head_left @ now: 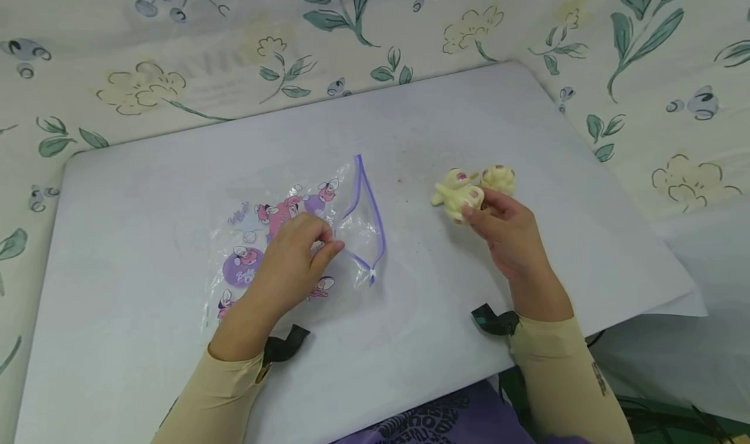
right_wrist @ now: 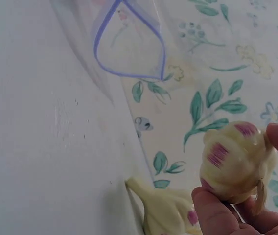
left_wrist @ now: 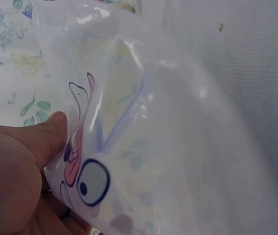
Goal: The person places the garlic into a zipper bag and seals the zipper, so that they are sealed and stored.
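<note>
A clear plastic zip bag (head_left: 249, 235) with pink and purple cartoon prints lies on the white table, its purple-edged mouth gaping toward the right. My left hand (head_left: 295, 255) pinches the upper film near that mouth; in the left wrist view the thumb (left_wrist: 56, 128) presses against the raised plastic. My right hand (head_left: 512, 232) holds a cream garlic bulb with purple patches (right_wrist: 234, 161) between thumb and fingers, right of the bag's mouth. A second garlic bulb (head_left: 499, 178) is just beyond the right hand, with its stem (right_wrist: 135, 187) pointing toward the bag.
The white tabletop (head_left: 422, 314) carries a few tiny specks. Floral cloth (head_left: 398, 14) hangs behind it and along the right side. Black straps (head_left: 285, 344) stick out from both wrists. Dark cables (head_left: 662, 418) run below the table at the lower right.
</note>
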The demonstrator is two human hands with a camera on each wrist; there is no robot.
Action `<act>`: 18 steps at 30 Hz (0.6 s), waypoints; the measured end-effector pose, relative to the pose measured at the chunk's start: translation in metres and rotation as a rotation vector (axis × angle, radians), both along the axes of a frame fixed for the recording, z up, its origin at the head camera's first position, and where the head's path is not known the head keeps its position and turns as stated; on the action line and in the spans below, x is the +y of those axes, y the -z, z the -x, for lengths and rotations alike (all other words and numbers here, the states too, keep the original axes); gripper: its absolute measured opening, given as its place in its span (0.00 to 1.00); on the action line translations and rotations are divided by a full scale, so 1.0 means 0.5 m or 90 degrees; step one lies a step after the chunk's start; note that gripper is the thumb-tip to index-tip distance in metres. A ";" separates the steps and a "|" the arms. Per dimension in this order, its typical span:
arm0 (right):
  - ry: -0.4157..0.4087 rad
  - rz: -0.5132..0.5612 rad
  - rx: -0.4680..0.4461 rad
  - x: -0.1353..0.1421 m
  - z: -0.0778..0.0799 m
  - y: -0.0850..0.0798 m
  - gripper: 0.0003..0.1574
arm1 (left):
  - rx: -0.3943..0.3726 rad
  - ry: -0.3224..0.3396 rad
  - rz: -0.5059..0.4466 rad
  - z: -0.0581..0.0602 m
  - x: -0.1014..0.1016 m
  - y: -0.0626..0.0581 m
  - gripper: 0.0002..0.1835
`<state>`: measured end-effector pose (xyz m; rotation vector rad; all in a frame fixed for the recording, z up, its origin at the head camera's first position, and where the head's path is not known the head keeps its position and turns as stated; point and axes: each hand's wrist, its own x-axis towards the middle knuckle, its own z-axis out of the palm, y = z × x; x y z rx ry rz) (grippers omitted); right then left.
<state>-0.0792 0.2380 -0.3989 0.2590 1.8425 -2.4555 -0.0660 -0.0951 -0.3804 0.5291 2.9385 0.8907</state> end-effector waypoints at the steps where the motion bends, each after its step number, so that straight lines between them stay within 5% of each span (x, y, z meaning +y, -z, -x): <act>1: -0.003 0.003 0.002 -0.004 0.001 0.000 0.34 | 0.000 0.000 0.001 0.000 0.000 0.000 0.10; 18: -0.061 -0.010 0.013 -0.061 0.015 -0.001 0.29 | 0.002 0.001 -0.002 0.000 0.002 0.000 0.10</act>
